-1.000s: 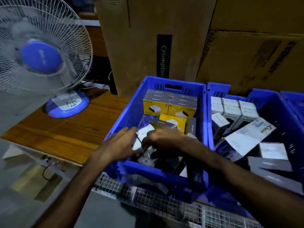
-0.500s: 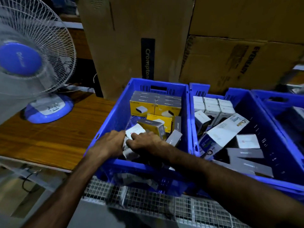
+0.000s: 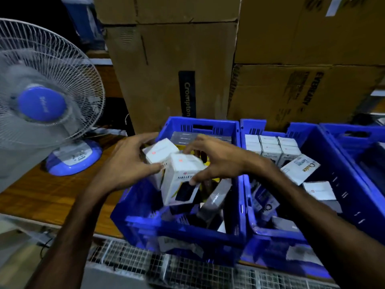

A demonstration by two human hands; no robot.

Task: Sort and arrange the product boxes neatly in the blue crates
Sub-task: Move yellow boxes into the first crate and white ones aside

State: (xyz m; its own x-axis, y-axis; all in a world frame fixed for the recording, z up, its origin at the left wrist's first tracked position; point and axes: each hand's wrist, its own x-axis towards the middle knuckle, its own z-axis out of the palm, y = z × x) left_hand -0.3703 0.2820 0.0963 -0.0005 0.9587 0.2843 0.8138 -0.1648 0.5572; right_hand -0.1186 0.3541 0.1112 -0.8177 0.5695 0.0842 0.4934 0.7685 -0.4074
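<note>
From my remote seat I see the left hand (image 3: 127, 163) and right hand (image 3: 216, 161) each grasping a white box (image 3: 161, 151) (image 3: 179, 180), now lifted clear above the left blue crate (image 3: 177, 228) (moments ago both dug inside), ready for sorting rightward.

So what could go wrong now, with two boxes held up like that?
1. Each hand has a white box, left hand and right hand, lifted over the left crate. The right box is tilted and pinched only by fingertips, so it might slip and fall.
2. The grey box below leans loosely; a dropped box could knock it over.
3. The fan stands close to the left elbow, so a wide swing might bump it.
</note>
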